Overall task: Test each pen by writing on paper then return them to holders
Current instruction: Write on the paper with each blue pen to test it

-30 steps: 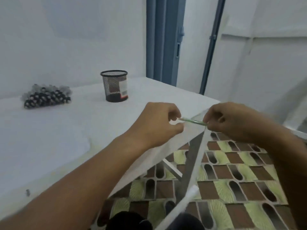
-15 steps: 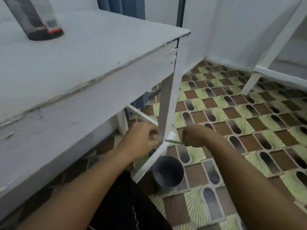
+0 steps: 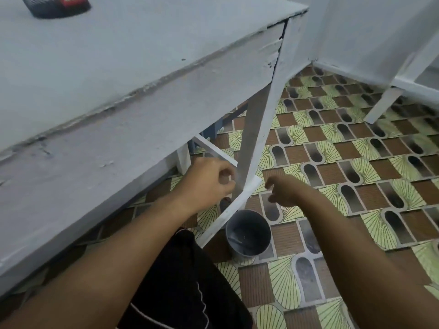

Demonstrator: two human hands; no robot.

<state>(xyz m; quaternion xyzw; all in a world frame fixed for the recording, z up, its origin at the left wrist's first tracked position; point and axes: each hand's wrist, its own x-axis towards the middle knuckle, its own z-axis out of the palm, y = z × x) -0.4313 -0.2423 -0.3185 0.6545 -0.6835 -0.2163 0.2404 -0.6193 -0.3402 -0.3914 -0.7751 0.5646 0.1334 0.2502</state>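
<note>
My left hand (image 3: 211, 182) and my right hand (image 3: 282, 191) hover below the table edge, above a grey round container (image 3: 248, 236) that stands on the floor beside the table leg (image 3: 257, 138). Dark, pen-like things lie inside the container. No pen shows between my hands. The left hand's fingers are curled with thumb against forefinger; whether they pinch something small is unclear. The right hand's fingers hang loosely spread and hold nothing. The base of a black mesh pen holder (image 3: 57, 7) stands on the white table (image 3: 118, 67) at the top left.
A slanted white brace (image 3: 228, 214) runs from the table leg down past the container. The floor is patterned in brown and green tiles (image 3: 356, 186). Another white furniture leg (image 3: 382, 105) stands at the right. My dark-clothed knee (image 3: 185, 281) is at the bottom.
The green pen held between both hands half a second ago is gone from view. My right hand has loosened its fingers. The view dropped from the tabletop to the floor.
</note>
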